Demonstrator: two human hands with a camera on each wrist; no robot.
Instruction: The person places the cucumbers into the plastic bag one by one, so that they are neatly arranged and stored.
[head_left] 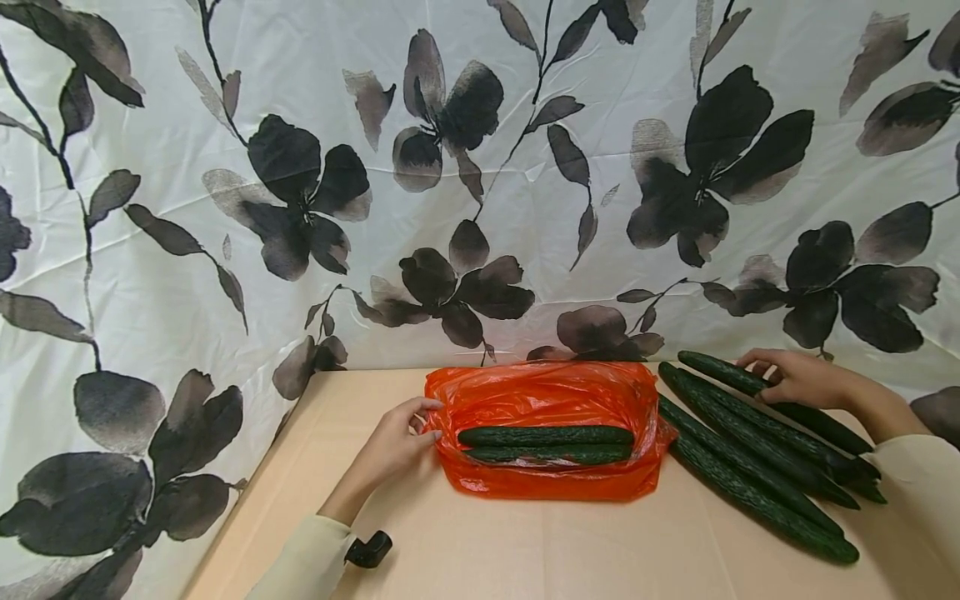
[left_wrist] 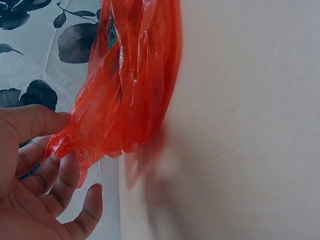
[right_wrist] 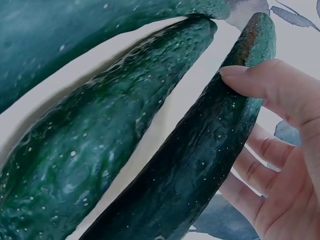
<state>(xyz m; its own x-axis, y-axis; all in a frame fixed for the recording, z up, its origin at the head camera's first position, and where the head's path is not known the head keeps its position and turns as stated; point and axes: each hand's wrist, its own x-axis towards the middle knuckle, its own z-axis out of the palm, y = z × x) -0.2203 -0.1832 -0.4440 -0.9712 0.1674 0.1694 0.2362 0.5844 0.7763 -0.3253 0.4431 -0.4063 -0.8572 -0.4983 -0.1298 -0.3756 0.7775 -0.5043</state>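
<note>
A red plastic bag (head_left: 540,487) lies on the table with two dark green cucumbers (head_left: 546,436) side by side in its opening. At the bag's left end my left hand (head_left: 401,433) pinches the edge; the left wrist view shows the thin red plastic (left_wrist: 125,110) between thumb and fingers. On the right, my right hand (head_left: 810,381) grips the outermost cucumber (head_left: 716,368) near its far end. In the right wrist view, the thumb lies over this cucumber (right_wrist: 200,145) and the other fingers are behind it.
Several more cucumbers (head_left: 757,492) lie slanting beside the bag, their upper ends close to its right edge. A black object (head_left: 369,550) is by the left sleeve. White cloth with dark flowers (head_left: 450,208) hangs behind the table (head_left: 570,550).
</note>
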